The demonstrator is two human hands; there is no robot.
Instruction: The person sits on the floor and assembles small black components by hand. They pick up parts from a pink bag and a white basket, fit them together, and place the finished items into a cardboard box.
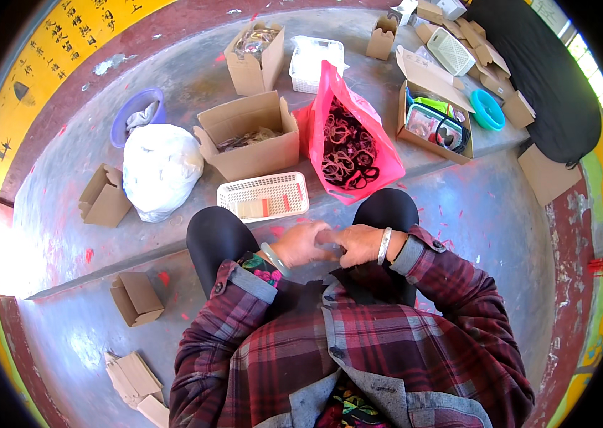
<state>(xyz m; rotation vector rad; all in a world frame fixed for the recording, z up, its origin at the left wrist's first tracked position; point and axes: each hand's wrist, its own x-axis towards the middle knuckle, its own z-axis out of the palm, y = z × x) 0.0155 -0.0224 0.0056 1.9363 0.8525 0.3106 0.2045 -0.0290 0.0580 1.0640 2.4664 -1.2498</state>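
My left hand [300,244] and my right hand [363,245] meet in front of my body, between my knees. The right fingers are curled in a pinch. The left fingers are closed too, a little smeared by motion, and whatever lies between the two hands is too small and blurred to name. Just ahead stands a white plastic basket [234,187] with a pale stack and a few red pieces in it. To its right, a bright pink plastic bag [380,158] gapes, full of dark looped bands [348,146] that look like hair ties.
Behind the basket is an open cardboard box [259,153] with flat pieces inside. A stuffed white bag [162,171] and a purple basin [117,125] sit left. On the right are a box of odds and ends [451,153] and a turquoise basin [487,107]. A step edge crosses the floor.
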